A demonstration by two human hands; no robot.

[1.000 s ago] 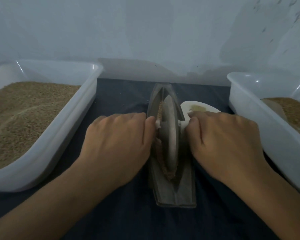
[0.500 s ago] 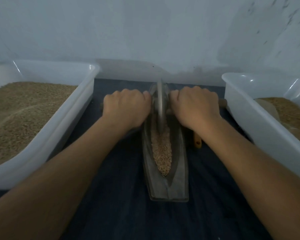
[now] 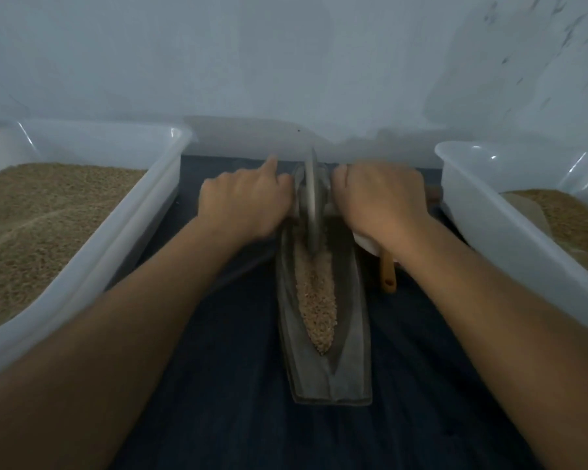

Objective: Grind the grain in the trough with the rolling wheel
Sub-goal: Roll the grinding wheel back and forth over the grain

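Grain (image 3: 316, 300) lies coarse along trough (image 3: 353, 334). Wheel (image 3: 311, 201) upright at far end. Left hand (image 3: 245, 201), right hand (image 3: 384, 198) clamped on axle. Advise even downward pressure, straight pull back through full length.

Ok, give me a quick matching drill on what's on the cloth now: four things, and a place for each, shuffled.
Things:
1. rolling wheel
2. grain
3. left tub
4. wooden handle

Places:
A. right of the trough
B. far end of the trough, between both hands
C. left edge of the cloth
D. along the trough's groove

Pairs: 1-B, 2-D, 3-C, 4-A
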